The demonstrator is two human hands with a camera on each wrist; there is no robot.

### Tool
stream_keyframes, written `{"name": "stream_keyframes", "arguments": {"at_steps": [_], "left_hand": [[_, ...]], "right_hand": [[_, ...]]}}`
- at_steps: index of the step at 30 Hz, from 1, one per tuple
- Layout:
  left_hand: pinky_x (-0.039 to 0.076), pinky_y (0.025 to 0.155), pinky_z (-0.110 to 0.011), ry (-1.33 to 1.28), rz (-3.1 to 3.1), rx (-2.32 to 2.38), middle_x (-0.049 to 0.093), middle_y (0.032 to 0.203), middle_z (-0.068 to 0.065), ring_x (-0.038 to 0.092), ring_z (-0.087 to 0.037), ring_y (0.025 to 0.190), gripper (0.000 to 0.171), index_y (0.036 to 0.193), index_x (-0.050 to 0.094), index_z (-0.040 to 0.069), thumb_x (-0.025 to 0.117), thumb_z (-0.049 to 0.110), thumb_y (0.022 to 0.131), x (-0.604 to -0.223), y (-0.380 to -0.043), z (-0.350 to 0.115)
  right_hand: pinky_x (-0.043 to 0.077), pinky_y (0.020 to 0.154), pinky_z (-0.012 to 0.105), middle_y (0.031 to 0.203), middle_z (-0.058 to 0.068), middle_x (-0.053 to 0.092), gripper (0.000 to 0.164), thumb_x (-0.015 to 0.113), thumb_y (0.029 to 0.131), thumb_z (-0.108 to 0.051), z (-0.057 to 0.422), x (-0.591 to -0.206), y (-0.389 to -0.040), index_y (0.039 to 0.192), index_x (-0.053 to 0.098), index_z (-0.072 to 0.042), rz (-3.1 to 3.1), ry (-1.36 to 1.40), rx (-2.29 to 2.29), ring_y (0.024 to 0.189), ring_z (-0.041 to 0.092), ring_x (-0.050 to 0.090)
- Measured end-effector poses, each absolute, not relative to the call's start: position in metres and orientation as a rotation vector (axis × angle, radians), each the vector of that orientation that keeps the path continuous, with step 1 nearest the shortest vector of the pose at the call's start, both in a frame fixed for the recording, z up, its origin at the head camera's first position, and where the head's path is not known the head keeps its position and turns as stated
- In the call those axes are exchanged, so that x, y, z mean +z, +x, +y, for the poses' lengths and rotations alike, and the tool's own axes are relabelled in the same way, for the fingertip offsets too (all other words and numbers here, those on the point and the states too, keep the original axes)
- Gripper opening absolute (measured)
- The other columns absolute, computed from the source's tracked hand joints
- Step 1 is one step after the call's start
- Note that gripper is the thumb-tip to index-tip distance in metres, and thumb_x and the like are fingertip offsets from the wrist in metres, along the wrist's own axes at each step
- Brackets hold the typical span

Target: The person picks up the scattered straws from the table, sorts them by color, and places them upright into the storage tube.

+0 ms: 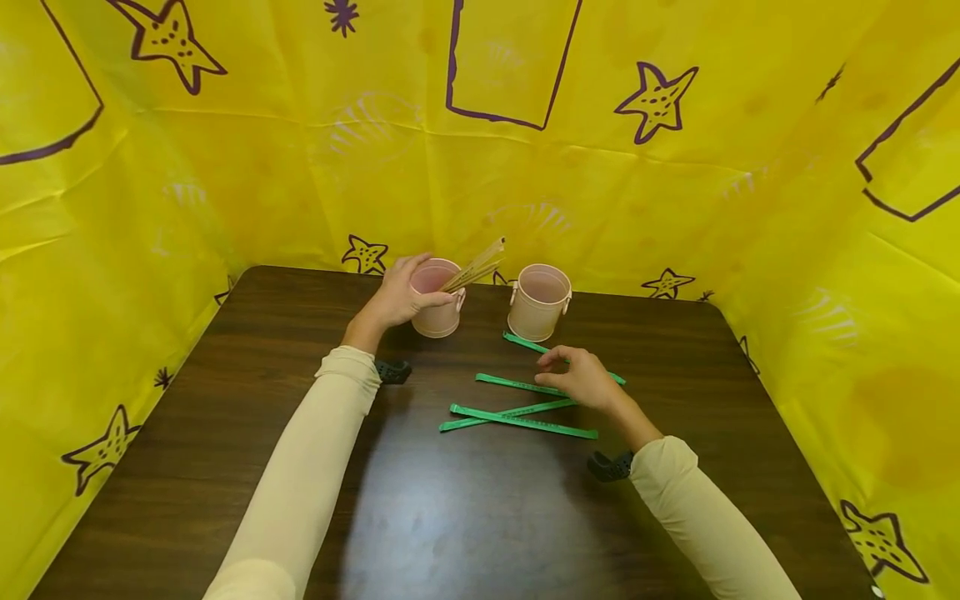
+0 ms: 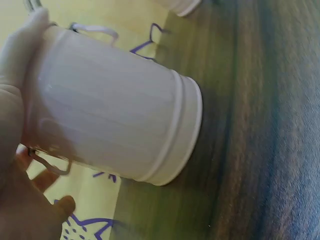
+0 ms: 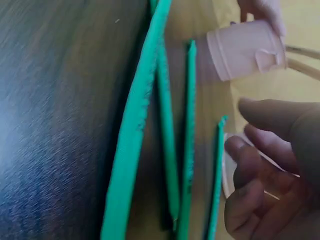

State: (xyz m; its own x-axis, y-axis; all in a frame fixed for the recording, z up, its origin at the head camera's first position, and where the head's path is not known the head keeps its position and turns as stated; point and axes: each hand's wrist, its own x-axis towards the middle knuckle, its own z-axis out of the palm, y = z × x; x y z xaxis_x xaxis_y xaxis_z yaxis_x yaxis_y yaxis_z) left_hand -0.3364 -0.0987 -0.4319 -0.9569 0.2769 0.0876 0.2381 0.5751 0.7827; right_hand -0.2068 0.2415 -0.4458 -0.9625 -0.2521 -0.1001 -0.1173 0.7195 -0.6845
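My left hand (image 1: 401,296) grips a pale pink bucket (image 1: 437,322) by its upper part, thumb across the near rim and fingers on the far side. Several slim tan sticks (image 1: 478,268) lean out of it to the right. My right hand (image 1: 588,382) hovers with loosely curled fingers and nothing in them, over several slim green wrapped sticks (image 1: 525,422) on the table. Two of these cross each other nearest me; another (image 3: 218,165) lies farthest back, partly hidden by the hand in the head view. A second pink bucket (image 1: 534,321) stands upright just behind them.
The dark wooden table (image 1: 225,467) ends close behind the buckets. A yellow cloth (image 1: 375,183) with purple starfish drawings hangs around its back and sides. Dark straps (image 1: 609,467) sit on both wrists below pale sleeves (image 1: 307,467).
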Motion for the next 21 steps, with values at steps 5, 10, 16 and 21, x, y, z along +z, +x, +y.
{"name": "stream_keyframes", "arguments": {"at_steps": [5, 10, 16, 21], "left_hand": [[0.029, 0.12, -0.06, 0.427, 2.782, 1.354, 0.032, 0.161, -0.018, 0.028, -0.039, 0.148, 0.101, 0.16, 0.032, 0.013, 0.084, 0.049, 0.081, -0.426, -0.331, -0.094], [0.029, 0.117, -0.059, 0.439, 2.92, 1.44, 0.038, 0.153, -0.021, 0.028, -0.04, 0.143, 0.098, 0.157, 0.036, 0.011, 0.087, 0.043, 0.079, -0.421, -0.319, -0.084], [0.032, 0.094, -0.047, 0.741, 3.199, 1.828, 0.055, 0.108, -0.018, 0.042, -0.035, 0.106, 0.062, 0.11, 0.058, 0.001, 0.085, 0.048, 0.08, -0.412, -0.3, -0.06], [0.04, 0.073, -0.034, 1.45, 3.056, 2.04, 0.055, 0.074, -0.01, 0.05, -0.026, 0.073, 0.055, 0.078, 0.058, 0.002, 0.077, 0.053, 0.087, -0.399, -0.282, -0.028]], "right_hand": [[0.056, 0.092, 0.045, 0.115, 0.01, 0.075, 0.028, 0.076, 0.093, -0.024, 0.24, -0.453, -0.207, 0.115, 0.073, -0.008, 2.757, -0.414, -0.924, 0.11, 0.03, 0.068], [0.054, 0.096, 0.047, 0.109, 0.009, 0.076, 0.024, 0.079, 0.089, -0.02, 0.234, -0.459, -0.208, 0.11, 0.076, -0.007, 2.782, -0.461, -0.858, 0.11, 0.03, 0.068], [0.055, 0.091, 0.045, 0.106, 0.009, 0.074, 0.021, 0.082, 0.086, -0.015, 0.23, -0.462, -0.207, 0.104, 0.077, -0.007, 2.8, -0.479, -0.837, 0.102, 0.026, 0.067], [0.054, 0.087, 0.042, 0.103, 0.009, 0.07, 0.017, 0.081, 0.086, -0.012, 0.229, -0.467, -0.206, 0.101, 0.075, -0.006, 2.817, -0.525, -0.848, 0.096, 0.024, 0.065]]}}
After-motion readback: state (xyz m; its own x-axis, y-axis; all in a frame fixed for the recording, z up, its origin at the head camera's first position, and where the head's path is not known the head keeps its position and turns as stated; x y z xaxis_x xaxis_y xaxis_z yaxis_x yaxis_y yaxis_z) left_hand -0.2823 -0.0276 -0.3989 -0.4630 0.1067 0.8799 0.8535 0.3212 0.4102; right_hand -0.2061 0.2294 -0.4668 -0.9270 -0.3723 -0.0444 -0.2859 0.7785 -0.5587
